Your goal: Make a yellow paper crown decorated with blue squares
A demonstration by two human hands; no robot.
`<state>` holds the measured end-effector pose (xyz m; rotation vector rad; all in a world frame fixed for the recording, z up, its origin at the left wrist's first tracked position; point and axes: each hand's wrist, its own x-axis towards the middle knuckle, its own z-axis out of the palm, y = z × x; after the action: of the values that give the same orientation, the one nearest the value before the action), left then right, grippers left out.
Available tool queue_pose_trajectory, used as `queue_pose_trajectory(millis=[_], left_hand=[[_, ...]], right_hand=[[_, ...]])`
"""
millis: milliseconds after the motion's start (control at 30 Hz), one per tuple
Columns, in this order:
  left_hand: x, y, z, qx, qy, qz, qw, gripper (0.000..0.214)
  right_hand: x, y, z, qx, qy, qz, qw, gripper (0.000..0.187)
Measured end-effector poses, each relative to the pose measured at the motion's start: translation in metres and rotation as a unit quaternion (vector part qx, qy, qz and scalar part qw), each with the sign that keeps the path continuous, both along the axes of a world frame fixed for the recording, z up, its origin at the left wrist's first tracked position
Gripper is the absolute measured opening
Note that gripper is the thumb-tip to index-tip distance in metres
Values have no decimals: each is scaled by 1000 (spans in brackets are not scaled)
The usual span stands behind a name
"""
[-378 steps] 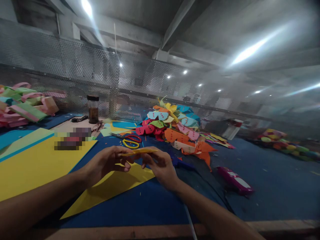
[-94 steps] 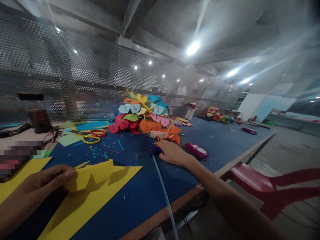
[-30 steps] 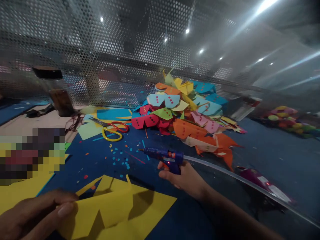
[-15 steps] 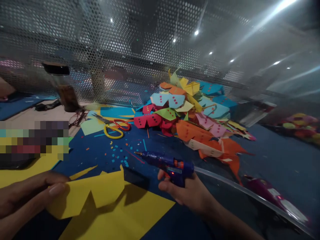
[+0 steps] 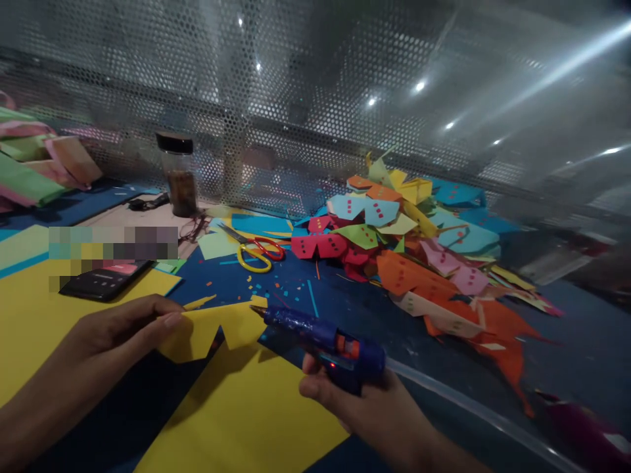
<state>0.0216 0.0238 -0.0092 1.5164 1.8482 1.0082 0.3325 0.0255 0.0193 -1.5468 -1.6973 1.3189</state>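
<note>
Between the thumb and fingers of my left hand (image 5: 118, 338) is a folded yellow paper cutout (image 5: 197, 335) with a V-shaped notch in its lower edge. My right hand (image 5: 355, 401) grips a blue glue gun (image 5: 320, 335), whose small red light is lit. A clear glue stick (image 5: 473, 401) trails out of the gun's back. The nozzle points left and is at the cutout's right end; whether they touch I cannot tell. Below both hands lies a sheet of yellow paper (image 5: 261, 414).
Folded, dotted paper pieces (image 5: 419, 223) in many colours are heaped at the right. Scissors (image 5: 254, 253) with red and yellow handles lie in the middle among paper scraps. A phone (image 5: 106, 279), a black-lidded jar (image 5: 180, 177) and a purple object (image 5: 586, 427) are also on the table.
The glue gun's nozzle and the cutout's right end have come together, where before they were apart. The view has swung left, so the phone and more yellow paper show.
</note>
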Motion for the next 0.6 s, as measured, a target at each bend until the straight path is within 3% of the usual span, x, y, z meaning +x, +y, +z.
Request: queue_pose_trajectory(millis=[167,600], left_hand=[[-7,3,-8,-3,0,-8,1000,51],[-6,2,-8,12,24,-41,999,52]], right_hand=[[0,-6,-5,41,-37,12,998,37],[-1,-11,1,85,-28,46,995,35]])
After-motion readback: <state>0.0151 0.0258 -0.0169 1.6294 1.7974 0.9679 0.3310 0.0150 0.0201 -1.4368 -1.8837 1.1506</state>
